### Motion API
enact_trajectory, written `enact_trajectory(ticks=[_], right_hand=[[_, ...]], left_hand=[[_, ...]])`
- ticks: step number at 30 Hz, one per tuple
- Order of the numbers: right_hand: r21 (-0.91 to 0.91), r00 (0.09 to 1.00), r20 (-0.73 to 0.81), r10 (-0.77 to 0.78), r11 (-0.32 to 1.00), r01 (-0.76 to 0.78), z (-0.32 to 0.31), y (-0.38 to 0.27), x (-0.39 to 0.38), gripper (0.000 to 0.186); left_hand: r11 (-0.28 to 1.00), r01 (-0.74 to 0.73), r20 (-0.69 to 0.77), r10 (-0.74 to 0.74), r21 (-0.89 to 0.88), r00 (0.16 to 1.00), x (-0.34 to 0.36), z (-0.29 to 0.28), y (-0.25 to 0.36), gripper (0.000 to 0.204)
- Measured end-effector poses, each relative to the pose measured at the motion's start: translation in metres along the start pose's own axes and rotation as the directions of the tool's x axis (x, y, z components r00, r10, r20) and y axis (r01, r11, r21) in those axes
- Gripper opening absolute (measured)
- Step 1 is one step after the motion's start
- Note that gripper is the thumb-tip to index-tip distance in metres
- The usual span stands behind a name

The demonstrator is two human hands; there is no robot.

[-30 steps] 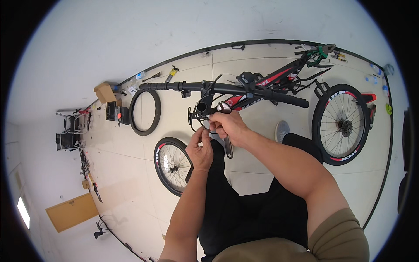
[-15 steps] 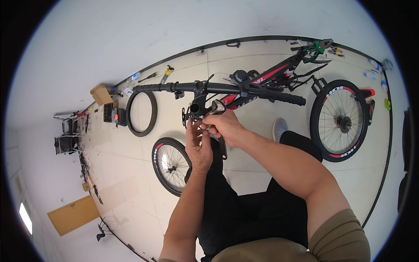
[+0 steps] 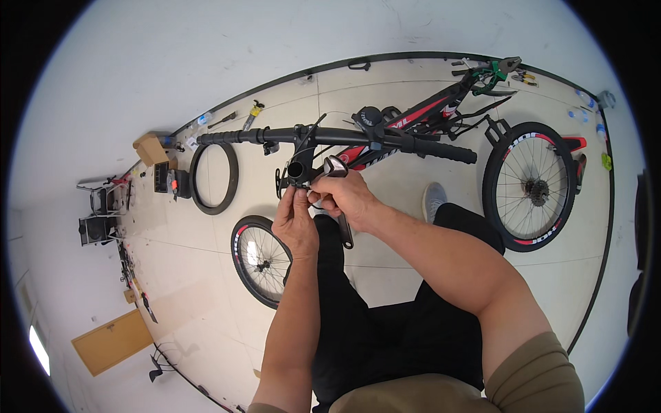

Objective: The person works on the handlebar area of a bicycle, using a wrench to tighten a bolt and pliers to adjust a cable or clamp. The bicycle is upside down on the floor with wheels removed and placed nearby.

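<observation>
My left hand (image 3: pixel 297 224) is raised to the underside of the black stem (image 3: pixel 298 171), thumb and fingers pinched at its clamp on something too small to make out. Beside it, my right hand (image 3: pixel 348 196) grips a silver adjustable wrench (image 3: pixel 337 167), whose dark handle hangs below my fingers, while the fingertips reach toward the stem. A black handlebar (image 3: pixel 365 138) with cables and levers runs across the red-and-black bicycle frame (image 3: pixel 420 117), just beyond both hands.
A rear wheel (image 3: pixel 529 234) lies right, a front wheel (image 3: pixel 260 282) lower left, a loose tire (image 3: pixel 212 206) upper left. Boxes (image 3: pixel 148 148), chairs (image 3: pixel 96 227), tools (image 3: pixel 251 117) and bottles (image 3: pixel 578 113) line the walls. My shoe (image 3: pixel 434 199) is on the floor.
My left hand has risen from below the stem to its clamp. The bike, both hands and the surroundings sit slightly further left and higher in the view.
</observation>
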State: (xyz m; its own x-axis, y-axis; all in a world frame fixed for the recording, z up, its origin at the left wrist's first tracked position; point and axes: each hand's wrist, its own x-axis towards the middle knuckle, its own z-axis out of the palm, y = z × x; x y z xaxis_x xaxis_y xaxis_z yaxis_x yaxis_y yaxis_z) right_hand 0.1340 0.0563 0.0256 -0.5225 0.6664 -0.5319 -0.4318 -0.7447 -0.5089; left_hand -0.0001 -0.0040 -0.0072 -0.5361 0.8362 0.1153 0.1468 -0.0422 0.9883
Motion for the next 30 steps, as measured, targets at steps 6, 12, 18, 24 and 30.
enact_trajectory(ticks=[6,12,18,24,30], right_hand=[[0.039,0.998,-0.033,0.056,0.998,-0.055,-0.004,-0.001,0.0,0.014],[-0.02,0.997,-0.041,0.062,0.998,-0.062,0.003,-0.003,-0.003,0.015],[-0.018,0.999,-0.037,-0.001,1.0,0.001,0.002,0.0,0.001,0.013],[0.045,0.999,-0.029,-0.024,0.999,0.026,0.002,0.001,0.001,0.009],[0.013,0.995,-0.054,0.084,0.996,-0.083,0.004,-0.008,-0.003,0.009]], left_hand=[[0.999,-0.003,-0.016,0.003,-0.053,1.0,0.001,-0.001,0.0,0.021],[0.997,0.003,0.011,-0.002,-0.077,1.0,0.003,-0.003,0.001,0.022],[0.997,-0.002,0.011,0.003,-0.082,1.0,0.004,-0.005,-0.003,0.022],[0.995,-0.018,0.003,0.018,-0.096,1.0,0.003,-0.001,0.0,0.022],[0.999,-0.004,-0.008,0.004,-0.034,1.0,0.002,0.0,0.004,0.022]])
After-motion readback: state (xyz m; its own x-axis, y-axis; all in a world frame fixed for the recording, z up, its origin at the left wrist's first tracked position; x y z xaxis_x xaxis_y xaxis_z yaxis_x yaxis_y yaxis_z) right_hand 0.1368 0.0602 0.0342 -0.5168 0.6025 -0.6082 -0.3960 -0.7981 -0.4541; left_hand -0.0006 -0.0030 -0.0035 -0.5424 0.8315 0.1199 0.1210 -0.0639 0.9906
